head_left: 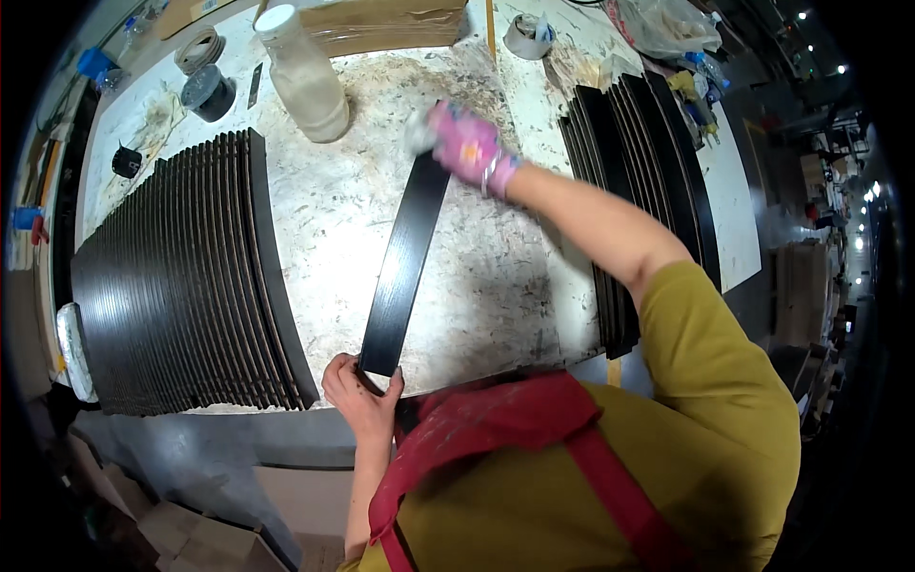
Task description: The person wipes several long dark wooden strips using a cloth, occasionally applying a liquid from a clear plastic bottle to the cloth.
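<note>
Between gripping left hand (360, 389) and rag-clutching gloved right hand (467, 148), black strip (405, 262).

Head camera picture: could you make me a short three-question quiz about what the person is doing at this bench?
1. True or false: the left hand grips the near end of the single black strip.
2. What does the right hand wear? A) nothing B) a pink glove C) a black mitten
3. Fill in: the white plastic bottle stands beyond the stack of black strips on the ____ side of the worktable.

Key:
1. True; bare fingers pinch the end at the table's near edge.
2. B; it presses a pale cloth at the strip's far end.
3. left
</note>
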Available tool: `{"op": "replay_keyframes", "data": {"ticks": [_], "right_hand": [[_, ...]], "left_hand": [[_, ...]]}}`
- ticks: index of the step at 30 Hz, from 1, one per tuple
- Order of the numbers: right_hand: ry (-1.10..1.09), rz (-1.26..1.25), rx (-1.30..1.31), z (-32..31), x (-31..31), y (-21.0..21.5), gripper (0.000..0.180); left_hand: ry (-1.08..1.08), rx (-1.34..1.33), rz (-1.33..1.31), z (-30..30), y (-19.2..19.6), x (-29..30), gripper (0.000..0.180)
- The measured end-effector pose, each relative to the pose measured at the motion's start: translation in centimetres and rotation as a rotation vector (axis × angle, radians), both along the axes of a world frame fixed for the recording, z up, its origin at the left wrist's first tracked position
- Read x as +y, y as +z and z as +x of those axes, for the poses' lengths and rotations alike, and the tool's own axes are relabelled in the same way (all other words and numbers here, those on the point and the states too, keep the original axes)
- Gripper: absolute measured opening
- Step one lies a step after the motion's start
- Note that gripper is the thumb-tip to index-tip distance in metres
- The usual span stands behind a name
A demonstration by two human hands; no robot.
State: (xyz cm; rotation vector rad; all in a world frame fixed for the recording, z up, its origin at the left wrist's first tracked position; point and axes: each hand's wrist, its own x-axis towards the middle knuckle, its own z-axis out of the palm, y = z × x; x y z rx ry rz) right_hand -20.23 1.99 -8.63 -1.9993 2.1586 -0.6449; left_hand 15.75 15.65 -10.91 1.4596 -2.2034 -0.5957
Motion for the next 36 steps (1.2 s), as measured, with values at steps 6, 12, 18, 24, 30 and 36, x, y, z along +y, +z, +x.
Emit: {"op": "replay_keyframes", "data": {"ticks": [6, 12, 18, 24, 30, 36], "right_hand": [[0.063, 0.063, -0.055, 2.3, 1.6, -1.5, 0.018], [-0.158, -0.147, 0.074, -2.8, -2.3, -2.0, 0.018], [-0.056, 0.010, 0.002, 0.1, -0.2, 0.5, 0.017], [-0.025, -0.017, 0.114, 0.2, -0.8, -1.8, 0.032], [-0.235, 0.160, -0.050, -8.1, -6.3, -0.4, 0.020], [0.185, -0.199, -0.006, -1.1, -0.9, -2.1, 0.021]], "left_hand": [[-0.010, -0.012, 0.000, 0.1, 0.2, 0.0, 0.057], [-0.039, -0.013, 0.018, -0.1, 0.0, -0.4, 0.057], [-0.047, -0.013, 0.076, 0.1, 0.5, 0.2, 0.058], [-0.082, -0.014, 0.026, 0.3, 0.5, 0.1, 0.056], [-0.090, 0.002, 0.040, 0.3, 0.8, 0.1, 0.058], [-0.104, -0.093, 0.035, 0.6, 1.7, 0.0, 0.061]]}}
